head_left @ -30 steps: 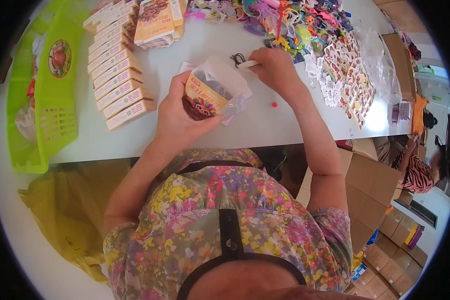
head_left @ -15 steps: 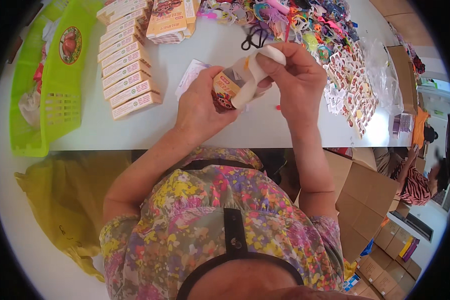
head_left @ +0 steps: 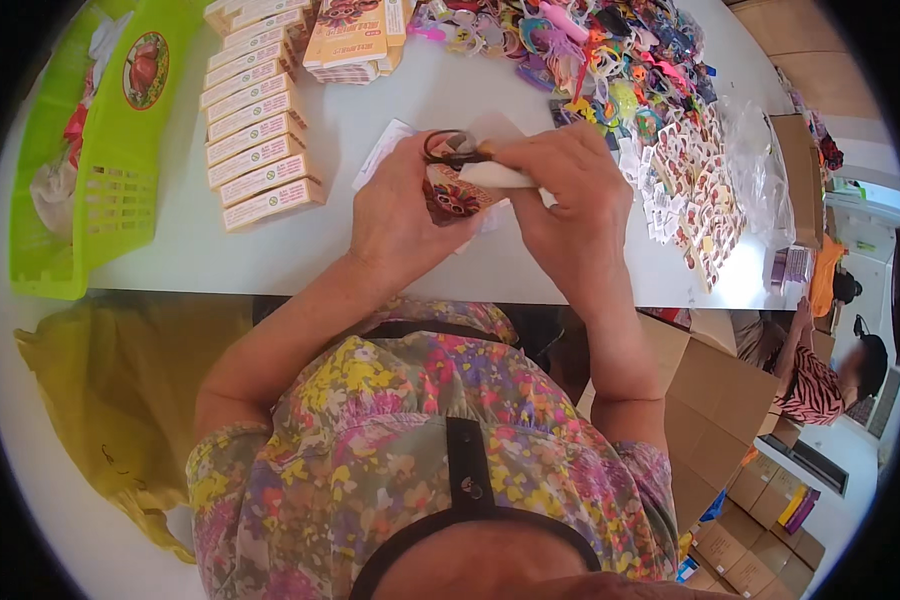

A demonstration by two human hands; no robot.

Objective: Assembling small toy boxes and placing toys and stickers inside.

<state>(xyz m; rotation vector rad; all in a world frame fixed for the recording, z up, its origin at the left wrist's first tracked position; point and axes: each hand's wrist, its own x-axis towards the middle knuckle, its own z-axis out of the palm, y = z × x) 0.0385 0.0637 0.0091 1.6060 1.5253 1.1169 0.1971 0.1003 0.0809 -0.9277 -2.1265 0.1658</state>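
My left hand [head_left: 398, 198] is closed around a small printed carton [head_left: 454, 196] with a dark, colourful design, held over the table. My right hand [head_left: 575, 185] is closed against the carton's right side, thumb and fingers pinched. At its fingertips, over the carton's top, are dark loops that look like the handles of scissors [head_left: 452, 147]; their blades are hidden. Below those fingers a white flat piece [head_left: 498, 177] sticks out; I cannot tell whether it belongs to the carton. A white printed paper [head_left: 382, 152] lies partly behind my left hand.
A row of cream cartons [head_left: 260, 160] and a stack of orange-printed packs [head_left: 355, 45] stand at the left, beside a green basket [head_left: 120, 210]. Colourful small toys [head_left: 610, 60], printed cards [head_left: 695, 180] and a clear plastic bag [head_left: 760, 170] cover the right. Another person [head_left: 815, 385] is far right.
The scissors have left their place on the table, and dark loops now show at my right fingertips. My right hand has come lower and left; the white piece has folded down beside the carton.
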